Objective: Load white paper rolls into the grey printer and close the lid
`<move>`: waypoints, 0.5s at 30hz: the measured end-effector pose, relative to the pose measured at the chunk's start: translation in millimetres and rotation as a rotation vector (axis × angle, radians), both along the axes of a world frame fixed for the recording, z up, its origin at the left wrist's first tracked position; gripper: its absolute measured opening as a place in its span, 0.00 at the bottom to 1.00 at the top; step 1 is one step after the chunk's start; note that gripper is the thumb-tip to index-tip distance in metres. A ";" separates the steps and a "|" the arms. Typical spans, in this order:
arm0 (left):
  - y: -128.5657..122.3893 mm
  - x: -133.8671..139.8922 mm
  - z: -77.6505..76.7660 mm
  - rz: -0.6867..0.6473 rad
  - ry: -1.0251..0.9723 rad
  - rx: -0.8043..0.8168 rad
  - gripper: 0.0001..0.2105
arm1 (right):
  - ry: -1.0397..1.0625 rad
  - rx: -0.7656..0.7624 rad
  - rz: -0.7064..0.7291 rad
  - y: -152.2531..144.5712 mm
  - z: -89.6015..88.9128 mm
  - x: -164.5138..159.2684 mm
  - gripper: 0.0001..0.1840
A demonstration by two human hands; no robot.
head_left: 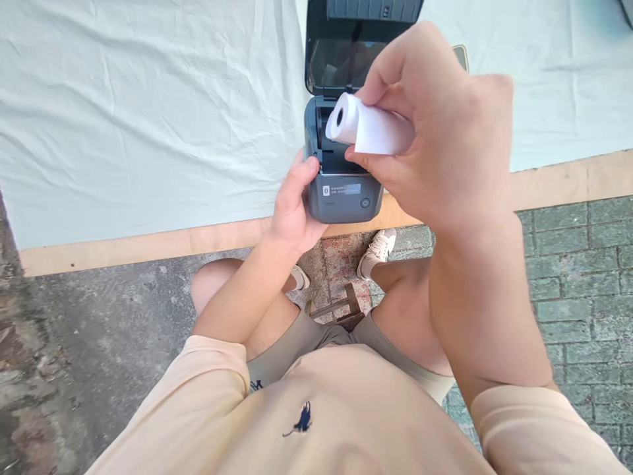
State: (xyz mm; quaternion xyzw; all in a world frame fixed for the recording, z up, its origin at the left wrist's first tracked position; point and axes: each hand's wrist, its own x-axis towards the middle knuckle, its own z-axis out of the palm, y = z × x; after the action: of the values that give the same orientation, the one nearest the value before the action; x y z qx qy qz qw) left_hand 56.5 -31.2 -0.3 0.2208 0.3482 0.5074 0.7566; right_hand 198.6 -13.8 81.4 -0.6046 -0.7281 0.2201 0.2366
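A dark grey label printer point(341, 206) with its lid point(341, 63) swung up and back is at the table's front edge. My left hand point(297, 204) grips its left front side, thumb over the rim and fingers underneath. Between the thumb and fingers of my right hand point(435, 125) is a small roll of white paper point(380, 128) with a dark hollow core. The roll is tilted over the printer's open compartment, its loose end hanging toward me. Whether it touches the inside cannot be told.
A pale cloth covers the table point(148, 119), with a bare wooden edge point(123, 254) in front. Partly hidden behind my right hand lies a phone-like object point(461, 58). Below are my knees, a wooden stool point(346, 307) and paving. A dark item point(627, 10) shows at the far right corner.
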 end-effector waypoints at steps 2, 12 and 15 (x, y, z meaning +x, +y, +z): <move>-1.0 1.0 0.4 -0.002 0.024 0.029 0.11 | -0.240 0.048 0.055 1.6 -0.8 -3.3 0.08; -1.1 0.2 -0.1 -0.029 0.029 0.095 0.10 | -0.225 0.056 0.152 6.3 -16.8 -2.6 0.10; 0.4 -0.6 -0.8 -0.030 0.009 0.034 0.13 | -0.203 0.131 0.158 4.8 -19.0 -1.5 0.08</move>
State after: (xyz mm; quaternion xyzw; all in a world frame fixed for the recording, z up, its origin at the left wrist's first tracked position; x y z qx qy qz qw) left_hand 55.9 -30.8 -1.1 0.2411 0.3394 0.5011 0.7586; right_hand 197.1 -8.9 62.4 -0.5478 -0.8064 0.1275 0.1827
